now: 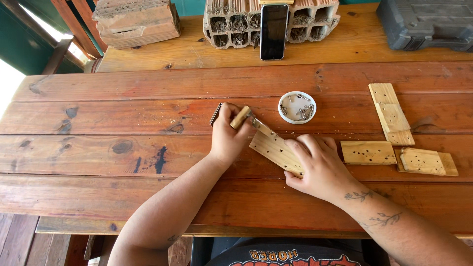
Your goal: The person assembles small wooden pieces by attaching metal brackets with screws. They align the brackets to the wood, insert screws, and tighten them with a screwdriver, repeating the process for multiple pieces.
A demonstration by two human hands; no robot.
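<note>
Dark-screened black phone (274,31) upright against hollow brick (231,22), table's far edge.

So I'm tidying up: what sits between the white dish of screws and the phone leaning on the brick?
Nothing: in the head view only bare wooden table lies between the white dish and the phone.

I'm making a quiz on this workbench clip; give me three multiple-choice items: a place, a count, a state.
1. Where is the white dish of screws?
A) above the held wood block
B) on the bricks
C) on the floor

2. How many bricks are at the far edge?
A) one
B) two
C) four

3. What is the left hand doing?
A) lying flat
B) gripping a wooden-handled tool
C) holding the phone

Answers: 1 A, it sits just past the wood block under the right hand. 2 B, a solid brick and a hollow brick. 3 B, fingers wrap the tool.
</note>
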